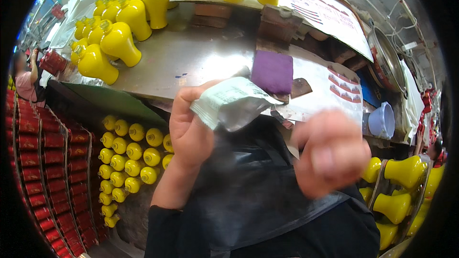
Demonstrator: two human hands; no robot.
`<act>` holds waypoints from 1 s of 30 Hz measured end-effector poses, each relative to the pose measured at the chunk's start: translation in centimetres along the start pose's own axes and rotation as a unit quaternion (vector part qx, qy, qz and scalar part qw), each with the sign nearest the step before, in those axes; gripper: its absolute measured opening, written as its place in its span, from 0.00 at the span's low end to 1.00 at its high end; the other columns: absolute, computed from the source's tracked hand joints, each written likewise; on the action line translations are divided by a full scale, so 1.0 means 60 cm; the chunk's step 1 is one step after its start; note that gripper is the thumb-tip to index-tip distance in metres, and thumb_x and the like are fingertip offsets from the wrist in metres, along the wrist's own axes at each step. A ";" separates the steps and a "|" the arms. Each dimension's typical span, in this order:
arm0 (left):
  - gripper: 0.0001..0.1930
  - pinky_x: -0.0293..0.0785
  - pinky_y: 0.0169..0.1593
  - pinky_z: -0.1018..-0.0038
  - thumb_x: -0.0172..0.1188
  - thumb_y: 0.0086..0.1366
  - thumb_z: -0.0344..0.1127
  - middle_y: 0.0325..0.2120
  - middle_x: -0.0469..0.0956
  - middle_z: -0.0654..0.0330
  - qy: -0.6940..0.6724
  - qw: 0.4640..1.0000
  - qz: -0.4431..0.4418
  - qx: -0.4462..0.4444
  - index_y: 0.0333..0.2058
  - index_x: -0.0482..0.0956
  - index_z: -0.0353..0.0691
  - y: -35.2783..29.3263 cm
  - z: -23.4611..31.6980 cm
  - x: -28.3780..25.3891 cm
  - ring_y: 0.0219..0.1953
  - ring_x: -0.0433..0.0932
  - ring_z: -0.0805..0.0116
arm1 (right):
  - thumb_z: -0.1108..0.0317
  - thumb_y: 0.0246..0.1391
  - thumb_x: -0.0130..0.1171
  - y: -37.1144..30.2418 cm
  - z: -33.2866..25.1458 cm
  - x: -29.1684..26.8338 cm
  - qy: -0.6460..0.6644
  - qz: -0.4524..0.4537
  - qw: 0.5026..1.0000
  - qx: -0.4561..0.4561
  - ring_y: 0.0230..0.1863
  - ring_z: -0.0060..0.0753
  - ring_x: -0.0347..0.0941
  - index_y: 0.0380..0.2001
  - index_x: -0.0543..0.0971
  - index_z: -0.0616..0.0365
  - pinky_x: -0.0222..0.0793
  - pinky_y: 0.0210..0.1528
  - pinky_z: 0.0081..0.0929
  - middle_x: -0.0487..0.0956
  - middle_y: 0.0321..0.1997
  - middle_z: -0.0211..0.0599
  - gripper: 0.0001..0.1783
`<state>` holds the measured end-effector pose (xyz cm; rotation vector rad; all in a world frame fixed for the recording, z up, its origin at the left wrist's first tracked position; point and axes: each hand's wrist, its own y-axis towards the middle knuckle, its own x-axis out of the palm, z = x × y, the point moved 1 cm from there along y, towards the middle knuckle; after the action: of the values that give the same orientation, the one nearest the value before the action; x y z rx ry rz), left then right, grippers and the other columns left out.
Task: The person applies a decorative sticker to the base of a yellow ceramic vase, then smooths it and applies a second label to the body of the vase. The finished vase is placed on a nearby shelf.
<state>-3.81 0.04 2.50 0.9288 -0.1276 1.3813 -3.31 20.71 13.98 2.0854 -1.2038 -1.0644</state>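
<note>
Between the fingers and thumb of my left hand [189, 124] is a small pale green packet [232, 100] with a crimped edge. Its silvery inside shows at the end toward my right, so that end looks torn open. My right hand [330, 155] is raised to the right of the packet, apart from it and smeared by motion. Its fingers look curled, but whether anything is in them I cannot make out. Just beyond the packet, a folded purple cloth [272, 71] lies at the table's near side.
Glossy yellow vases [117, 43] stand in rows on the metal table [191, 43]. More yellow vases [134, 150] are below at left and on a rack [397, 208] at right. Red vessels [48, 162] fill a rack far left. Decal sheets [344, 86] and a pale blue cup [381, 120] are at right.
</note>
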 end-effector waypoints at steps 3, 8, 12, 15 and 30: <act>0.09 0.74 0.64 0.60 0.56 0.77 0.29 0.59 0.78 0.40 0.027 0.999 -0.018 0.022 0.52 0.72 0.36 0.003 0.021 0.003 0.60 0.78 0.54 | 0.82 0.47 0.69 -0.001 0.045 0.013 -0.230 0.046 0.969 0.074 0.56 0.48 0.79 0.58 0.76 0.63 0.77 0.55 0.37 0.75 0.65 0.58 0.32; 0.09 0.76 0.63 0.61 0.58 0.77 0.30 0.60 0.77 0.40 0.068 0.998 -0.013 0.007 0.51 0.72 0.38 0.009 0.039 0.009 0.59 0.79 0.56 | 0.87 0.46 0.61 0.006 0.064 0.032 -0.166 -0.014 0.981 0.104 0.61 0.50 0.80 0.59 0.79 0.66 0.74 0.63 0.35 0.81 0.61 0.54 0.32; 0.09 0.75 0.64 0.59 0.57 0.77 0.30 0.61 0.76 0.39 0.053 0.998 -0.007 0.019 0.52 0.72 0.40 0.015 0.039 0.015 0.62 0.77 0.53 | 0.87 0.45 0.57 0.023 0.059 0.032 -0.195 -0.010 0.974 0.117 0.57 0.50 0.83 0.53 0.83 0.66 0.75 0.61 0.34 0.85 0.54 0.52 0.28; 0.09 0.73 0.65 0.59 0.54 0.78 0.29 0.62 0.75 0.39 0.058 0.996 -0.036 0.056 0.53 0.71 0.41 0.019 0.040 0.013 0.64 0.76 0.51 | 0.87 0.46 0.57 0.029 0.062 0.035 -0.221 -0.018 0.971 0.088 0.55 0.51 0.84 0.52 0.84 0.66 0.77 0.59 0.34 0.85 0.53 0.52 0.27; 0.09 0.72 0.66 0.60 0.52 0.76 0.23 0.61 0.76 0.38 0.056 0.993 -0.010 0.102 0.52 0.72 0.35 0.030 0.063 0.016 0.63 0.77 0.53 | 0.83 0.49 0.64 0.053 0.063 0.048 -0.190 0.012 0.980 0.061 0.53 0.47 0.85 0.48 0.85 0.68 0.78 0.57 0.34 0.87 0.50 0.51 0.20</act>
<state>-3.52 -1.74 6.42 1.0165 0.1096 1.4439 -7.07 16.49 13.10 2.0070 -1.5027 -1.4580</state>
